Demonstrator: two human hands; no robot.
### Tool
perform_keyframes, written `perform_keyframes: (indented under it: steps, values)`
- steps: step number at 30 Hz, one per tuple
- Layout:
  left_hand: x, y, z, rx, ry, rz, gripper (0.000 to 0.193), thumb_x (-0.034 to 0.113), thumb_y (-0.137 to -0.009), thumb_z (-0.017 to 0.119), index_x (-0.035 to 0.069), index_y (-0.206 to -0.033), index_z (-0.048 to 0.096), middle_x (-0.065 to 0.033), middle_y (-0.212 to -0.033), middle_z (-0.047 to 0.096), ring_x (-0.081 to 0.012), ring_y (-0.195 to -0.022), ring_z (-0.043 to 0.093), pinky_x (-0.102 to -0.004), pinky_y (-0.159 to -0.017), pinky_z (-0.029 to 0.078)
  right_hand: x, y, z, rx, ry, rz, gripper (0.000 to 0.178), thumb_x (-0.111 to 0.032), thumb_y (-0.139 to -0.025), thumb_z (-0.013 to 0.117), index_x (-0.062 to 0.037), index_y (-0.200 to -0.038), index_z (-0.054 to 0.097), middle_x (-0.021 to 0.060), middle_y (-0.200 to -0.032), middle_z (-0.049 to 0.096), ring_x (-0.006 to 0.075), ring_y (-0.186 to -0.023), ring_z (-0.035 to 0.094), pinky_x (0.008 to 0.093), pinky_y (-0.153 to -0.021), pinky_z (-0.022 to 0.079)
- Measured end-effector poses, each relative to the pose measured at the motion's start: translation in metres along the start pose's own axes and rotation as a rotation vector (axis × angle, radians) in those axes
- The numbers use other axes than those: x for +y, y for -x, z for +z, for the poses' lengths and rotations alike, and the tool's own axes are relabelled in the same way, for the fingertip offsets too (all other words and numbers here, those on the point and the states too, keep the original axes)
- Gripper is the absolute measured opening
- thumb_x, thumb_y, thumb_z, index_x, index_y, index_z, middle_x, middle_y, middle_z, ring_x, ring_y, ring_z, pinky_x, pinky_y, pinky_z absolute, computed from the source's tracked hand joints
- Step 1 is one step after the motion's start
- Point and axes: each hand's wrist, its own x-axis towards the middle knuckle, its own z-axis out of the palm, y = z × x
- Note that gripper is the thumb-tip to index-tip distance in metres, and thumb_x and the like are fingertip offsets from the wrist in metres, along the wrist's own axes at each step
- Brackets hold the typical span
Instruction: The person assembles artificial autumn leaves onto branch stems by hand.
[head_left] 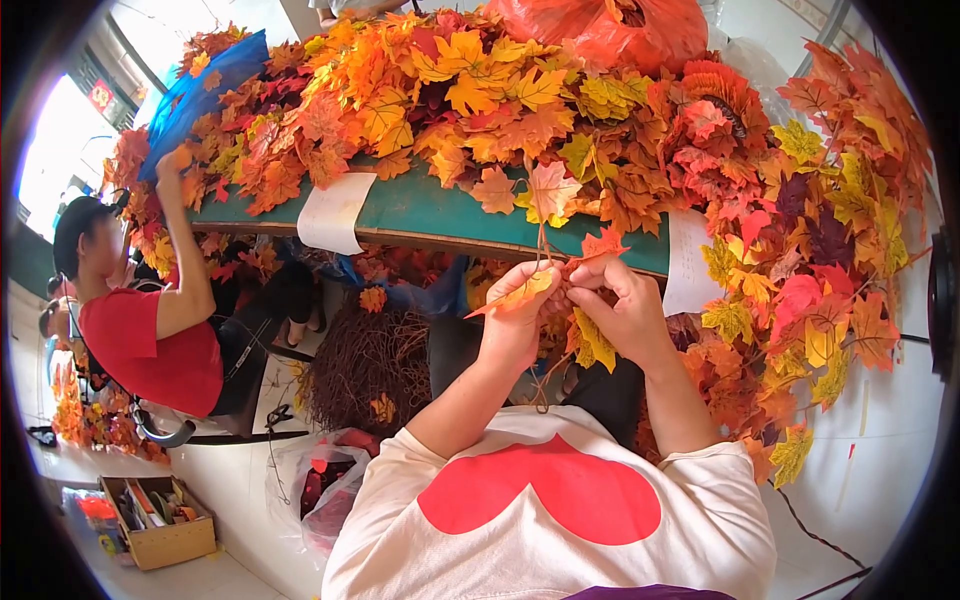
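Observation:
Close to the table's front edge, my left hand is closed, pinching the thin stem of an artificial maple leaf garland. An orange leaf lies across its fingers. My right hand is closed beside it, thumb and fingertips pinched at the same stem, under a red-orange leaf. Below the hands hangs a yellow leaf, and a looped brown stem end dangles in front of my shirt. A pale pink leaf stands up from the strand above. The exact pinch points are partly hidden by the fingers.
Heaped leaf garlands cover the green table, with paper sheets over its edge. A red plastic bag sits on top. At left, a seated person in red reaches up. Brown twigs and a box stand below.

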Motion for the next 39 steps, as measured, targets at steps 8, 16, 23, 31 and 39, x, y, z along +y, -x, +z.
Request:
perform_keyframes:
  steps: [8, 16, 23, 31, 39]
  values:
    - [0.0, -0.001, 0.001, 0.021, -0.034, 0.053, 0.015, 0.004, -0.08, 0.064, 0.002, -0.095, 0.061, -0.002, -0.08, 0.062, -0.0078, -0.065, 0.055, -0.0202, -0.061, 0.045, -0.008, 0.004, -0.005, 0.032, -0.02, 0.022, 0.02, -0.004, -0.075, 0.068, -0.0002, -0.089, 0.055, 0.0064, -0.082, 0.064, 0.0113, -0.077, 0.062, 0.0242, -0.07, 0.048]
    - [-0.001, -0.002, 0.001, 0.035, -0.065, 0.092, 0.015, 0.003, -0.079, 0.065, 0.002, -0.093, 0.062, -0.0017, -0.08, 0.062, -0.007, -0.065, 0.055, -0.0196, -0.061, 0.045, -0.006, 0.007, -0.005, 0.043, -0.019, 0.007, 0.019, -0.004, -0.075, 0.068, -0.0006, -0.088, 0.055, 0.0059, -0.08, 0.065, 0.011, -0.074, 0.063, 0.0234, -0.068, 0.048]
    - [-0.002, -0.001, 0.001, 0.037, -0.085, 0.075, 0.014, 0.003, -0.078, 0.066, 0.002, -0.092, 0.062, -0.0024, -0.085, 0.064, -0.0065, -0.066, 0.055, -0.0196, -0.062, 0.045, -0.004, 0.007, -0.006, 0.034, -0.028, 0.016, 0.019, -0.004, -0.075, 0.068, -0.0004, -0.088, 0.055, 0.0058, -0.08, 0.065, 0.0098, -0.074, 0.062, 0.0228, -0.067, 0.048]
    - [0.001, 0.001, 0.001, 0.008, -0.091, 0.08, 0.014, 0.004, -0.079, 0.066, 0.002, -0.092, 0.062, -0.0028, -0.086, 0.064, -0.0073, -0.066, 0.055, -0.0207, -0.063, 0.046, -0.005, 0.008, -0.006, 0.028, -0.054, 0.032, 0.019, -0.002, -0.075, 0.067, -0.0006, -0.089, 0.054, 0.0058, -0.08, 0.065, 0.0095, -0.073, 0.062, 0.0226, -0.066, 0.048]
    - [-0.011, -0.001, -0.006, -0.03, -0.109, 0.176, 0.014, 0.005, -0.081, 0.063, 0.001, -0.095, 0.062, -0.0043, -0.088, 0.063, -0.0094, -0.073, 0.059, -0.0235, -0.07, 0.049, -0.002, 0.008, -0.003, 0.019, -0.056, 0.0, 0.019, -0.001, -0.074, 0.067, -0.0007, -0.089, 0.054, 0.0062, -0.081, 0.065, 0.0092, -0.073, 0.062, 0.0221, -0.066, 0.048]
